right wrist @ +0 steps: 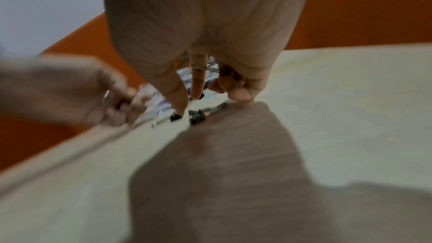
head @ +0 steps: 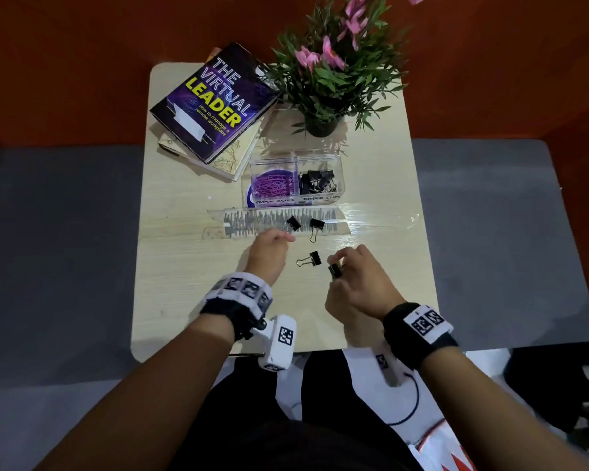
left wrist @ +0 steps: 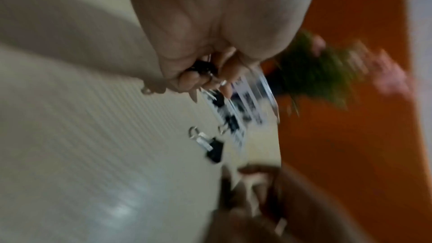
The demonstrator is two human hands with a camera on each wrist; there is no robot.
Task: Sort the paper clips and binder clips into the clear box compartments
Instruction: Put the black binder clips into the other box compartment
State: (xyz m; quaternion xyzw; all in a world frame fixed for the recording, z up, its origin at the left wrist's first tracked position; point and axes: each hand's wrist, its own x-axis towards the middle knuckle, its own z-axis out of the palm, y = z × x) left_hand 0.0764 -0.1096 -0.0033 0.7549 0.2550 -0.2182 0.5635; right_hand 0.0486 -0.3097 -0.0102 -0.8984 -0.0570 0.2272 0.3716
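The clear two-compartment box (head: pixel 339 171) stands mid-table, with purple paper clips (head: pixel 272 185) in its left side and black binder clips (head: pixel 315 185) in its right. Two binder clips (head: pixel 293 222) (head: pixel 317 224) lie on the clear lid (head: pixel 252 220) in front of it, and a third (head: pixel 312 259) lies on the table between my hands. My left hand (head: pixel 276 241) is curled near the lid; in the left wrist view it grips a black binder clip (left wrist: pixel 203 67). My right hand (head: pixel 340 263) pinches another binder clip (head: pixel 335 270), whose wire handle (right wrist: pixel 205 68) crosses a finger.
Stacked books (head: pixel 215 103) lie at the back left of the small wooden table (head: pixel 191 283), and a potted plant (head: pixel 323 83) stands at the back right, just behind the box. Orange wall and grey floor surround the table.
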